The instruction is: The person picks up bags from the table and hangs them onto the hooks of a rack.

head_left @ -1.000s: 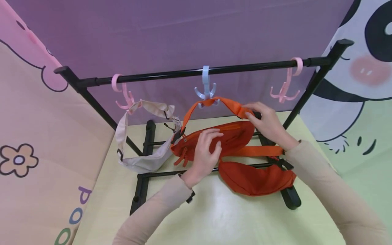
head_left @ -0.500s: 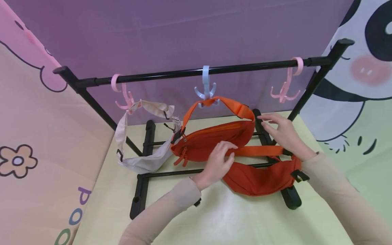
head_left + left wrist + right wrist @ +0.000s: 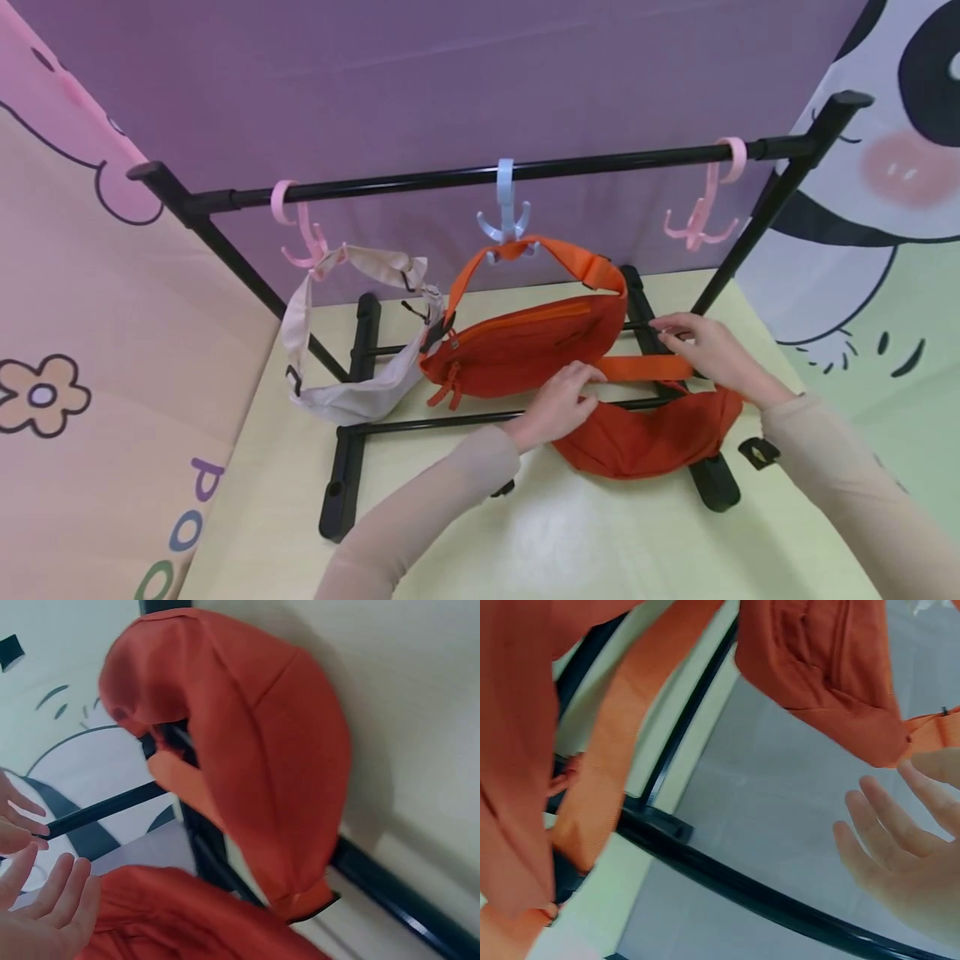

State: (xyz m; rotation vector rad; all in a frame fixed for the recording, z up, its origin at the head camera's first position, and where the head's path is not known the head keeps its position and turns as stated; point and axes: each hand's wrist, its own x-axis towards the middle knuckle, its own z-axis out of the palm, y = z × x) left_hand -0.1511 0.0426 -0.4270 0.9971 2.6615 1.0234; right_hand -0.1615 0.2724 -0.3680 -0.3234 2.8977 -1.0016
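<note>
Head view: right of centre, the left grip (image 3: 557, 407) is relaxed and empty, near the hanging red bag (image 3: 517, 346) at centre; contact is unclear. Farther right, the right grip (image 3: 716, 358) is released, just beside an orange strap (image 3: 637, 368).

Left wrist view: lower left, the left fingers (image 3: 64, 896) extend loosely.

Right wrist view: lower right, the right fingers (image 3: 889, 825) are spread, near the hanging red bag's end.

The right hand (image 3: 716, 357), which was touching the upper orange strap (image 3: 577, 260), is now hanging lower, near the lower orange strap (image 3: 648, 367). The left hand (image 3: 558, 406) is shifting down and rightward from before the hanging red bag (image 3: 525, 346), now hovering by the lower red bag's (image 3: 648, 433) end.
</note>
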